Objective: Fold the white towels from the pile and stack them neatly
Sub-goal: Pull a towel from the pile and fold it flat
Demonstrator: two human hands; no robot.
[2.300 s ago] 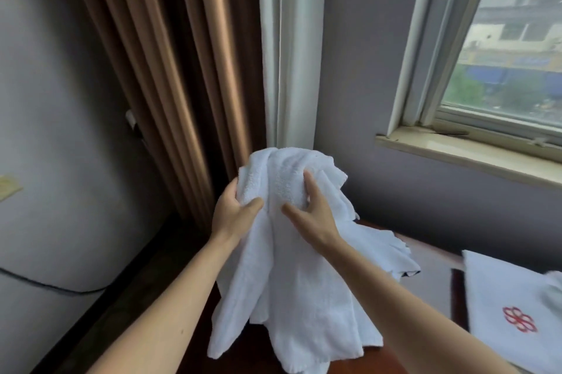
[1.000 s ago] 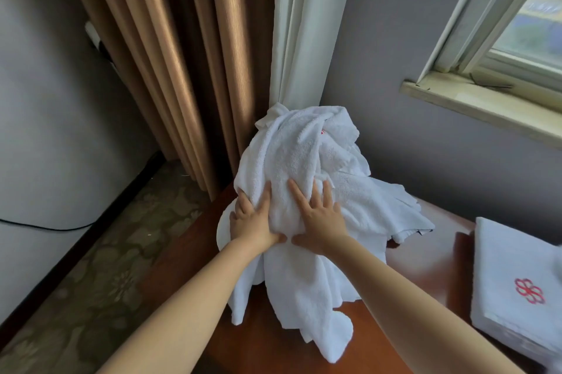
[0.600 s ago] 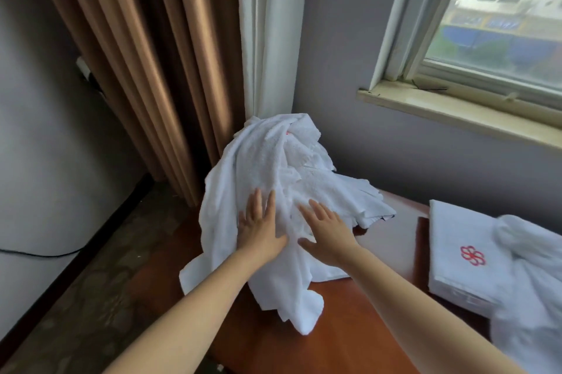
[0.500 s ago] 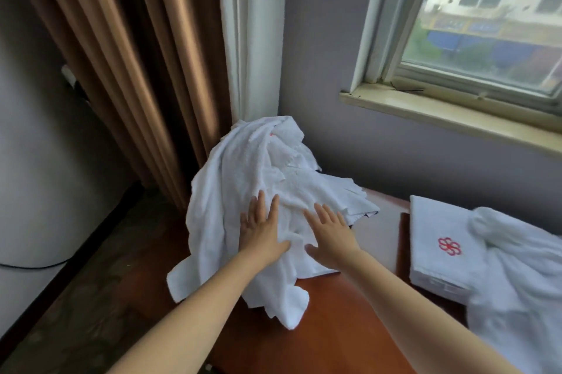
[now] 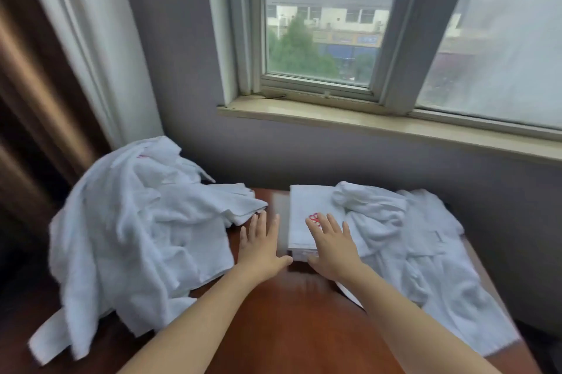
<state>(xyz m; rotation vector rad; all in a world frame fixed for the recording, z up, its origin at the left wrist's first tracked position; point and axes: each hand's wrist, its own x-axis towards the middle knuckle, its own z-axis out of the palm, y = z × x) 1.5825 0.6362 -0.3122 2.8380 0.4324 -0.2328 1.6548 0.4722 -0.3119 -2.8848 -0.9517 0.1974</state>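
Observation:
A big crumpled pile of white towels lies on the left of the brown wooden table and hangs over its left edge. A folded white towel with a red flower emblem lies at the middle back. A second loose heap of white towels spreads over the right side and overlaps the folded towel. My left hand hovers flat and open over bare wood between the pile and the folded towel. My right hand is flat and open over the folded towel's near edge, partly covering the emblem.
A grey wall and a window sill run behind the table. Brown and white curtains hang at the left. The table's near middle is bare wood.
Both hands have left the left towel pile and moved right to the folded towel. The view has swung right, bringing the right heap and the window into sight.

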